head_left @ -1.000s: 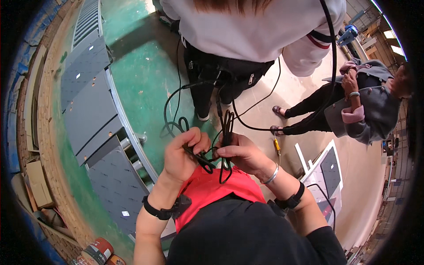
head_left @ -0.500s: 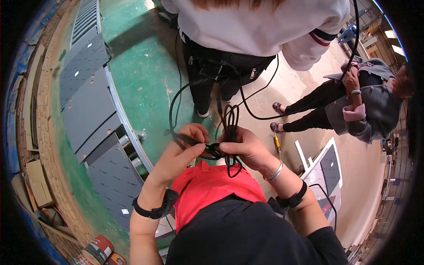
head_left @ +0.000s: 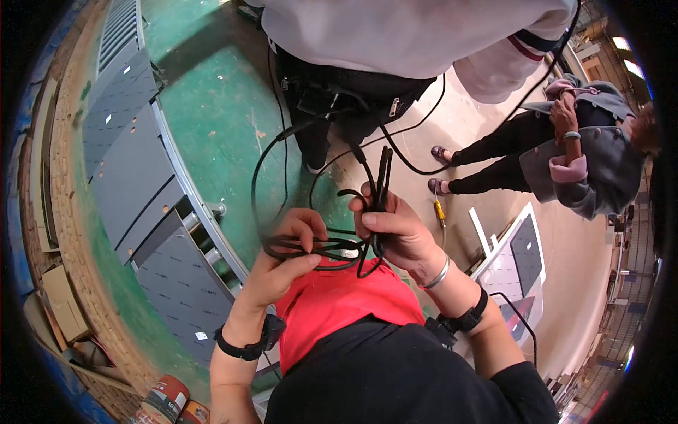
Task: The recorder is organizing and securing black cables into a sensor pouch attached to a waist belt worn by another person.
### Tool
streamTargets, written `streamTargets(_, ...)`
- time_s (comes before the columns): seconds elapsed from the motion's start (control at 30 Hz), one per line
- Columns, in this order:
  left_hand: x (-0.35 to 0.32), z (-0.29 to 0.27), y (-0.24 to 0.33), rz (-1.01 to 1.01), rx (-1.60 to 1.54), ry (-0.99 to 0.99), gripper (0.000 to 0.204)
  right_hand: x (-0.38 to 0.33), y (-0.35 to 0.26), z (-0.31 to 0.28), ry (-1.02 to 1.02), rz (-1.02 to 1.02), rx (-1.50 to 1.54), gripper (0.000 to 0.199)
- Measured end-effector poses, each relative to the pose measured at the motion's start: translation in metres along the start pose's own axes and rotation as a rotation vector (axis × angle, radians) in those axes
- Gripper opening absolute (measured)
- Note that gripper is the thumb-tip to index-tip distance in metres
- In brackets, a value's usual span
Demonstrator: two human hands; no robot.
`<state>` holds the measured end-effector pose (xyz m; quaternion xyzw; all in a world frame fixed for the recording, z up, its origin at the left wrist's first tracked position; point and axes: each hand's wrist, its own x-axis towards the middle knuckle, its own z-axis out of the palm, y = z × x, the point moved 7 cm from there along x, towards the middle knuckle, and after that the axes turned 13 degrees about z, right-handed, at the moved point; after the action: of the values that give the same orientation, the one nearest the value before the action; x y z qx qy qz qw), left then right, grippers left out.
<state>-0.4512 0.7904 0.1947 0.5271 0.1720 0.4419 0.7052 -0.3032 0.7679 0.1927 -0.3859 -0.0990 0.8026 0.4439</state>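
Note:
A looped black cable (head_left: 332, 249) is stretched between my two hands in front of the red cloth at my waist. My left hand (head_left: 288, 247) pinches the loops on the left side between thumb and fingers. On the right, my right hand (head_left: 395, 230) grips an upright bunch of loops, its thumb pressed across them. From the bundle the cable runs up to a small black device (head_left: 321, 99) at the waist of a person in a white top (head_left: 395, 35), who stands close ahead of me.
Grey panels (head_left: 138, 184) lie along a roller conveyor on the left. A second person in a grey coat (head_left: 586, 162) stands at the right. A yellow-handled tool (head_left: 439, 210) and a white-framed panel (head_left: 519, 261) are at the right. Tins (head_left: 166, 397) stand lower left.
My hands have moved apart, and the tight bundle has opened into wider loops between them. The person ahead has shifted slightly closer.

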Motion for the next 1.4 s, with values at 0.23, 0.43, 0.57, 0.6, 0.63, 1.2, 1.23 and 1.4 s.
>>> streamTargets(0.23, 0.012, 0.001, 0.007, -0.087, -0.296, 0.127, 0.011, -0.001, -0.014, 0.001, 0.030, -0.054, -0.115, 0.037)
streamTargets(0.43, 0.016, -0.003, 0.004, -0.172, -0.165, 0.141, 0.012, -0.001, -0.021, 0.012, 0.089, -0.090, -0.383, 0.040)
streamTargets(0.57, 0.024, -0.001, 0.019, -0.065, -0.359, 0.150, 0.018, -0.005, -0.025, 0.001, 0.056, -0.049, -0.579, 0.046)
streamTargets(0.6, 0.026, 0.006, 0.019, -0.061, -0.385, 0.153, 0.019, -0.003, -0.017, -0.005, 0.063, -0.007, -0.649, 0.049)
streamTargets(0.63, 0.029, 0.013, 0.016, -0.089, -0.338, 0.163, 0.019, -0.003, -0.008, -0.011, 0.077, 0.031, -0.717, 0.051)
streamTargets(1.2, 0.022, 0.043, 0.005, -0.022, 0.207, 0.315, 0.033, -0.023, 0.002, 0.016, -0.057, -0.162, -0.379, 0.052)
streamTargets(1.23, 0.022, 0.045, -0.001, -0.072, 0.104, 0.317, 0.034, -0.020, 0.002, 0.015, -0.042, -0.229, -0.434, 0.054)
streamTargets(1.4, 0.035, 0.063, -0.003, -0.049, -0.141, 0.176, 0.048, -0.029, -0.011, 0.024, 0.008, -0.449, -0.585, 0.064)
